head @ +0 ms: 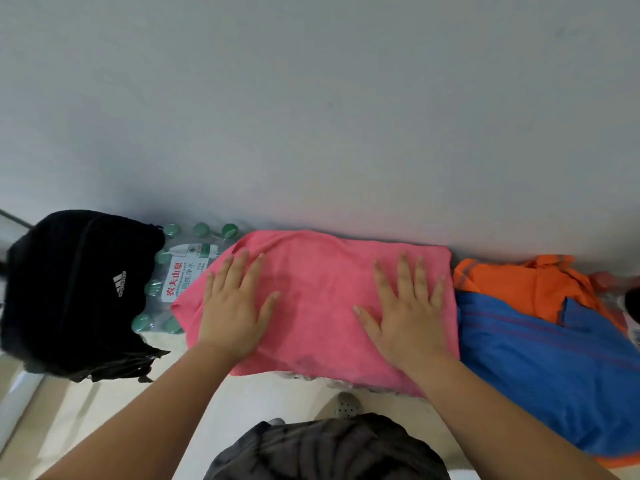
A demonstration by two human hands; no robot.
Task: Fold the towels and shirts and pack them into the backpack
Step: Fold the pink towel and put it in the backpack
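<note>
Both the left hand (232,299) and right hand (405,306) are lying flat, fingers straight, pressing the pink towel (318,296) between the backpack (72,289) and shirts (540,327).

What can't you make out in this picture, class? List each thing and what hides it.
Head view.
Backpack: open or shut; only its outside shows.
Bottles: mostly hidden by backpack and towel.
Towel: middle covered by left hand and right hand.
Blue cloth: cut off by right edge; shirt or towel unclear.
Orange cloth: partly hidden by blue cloth.
</note>
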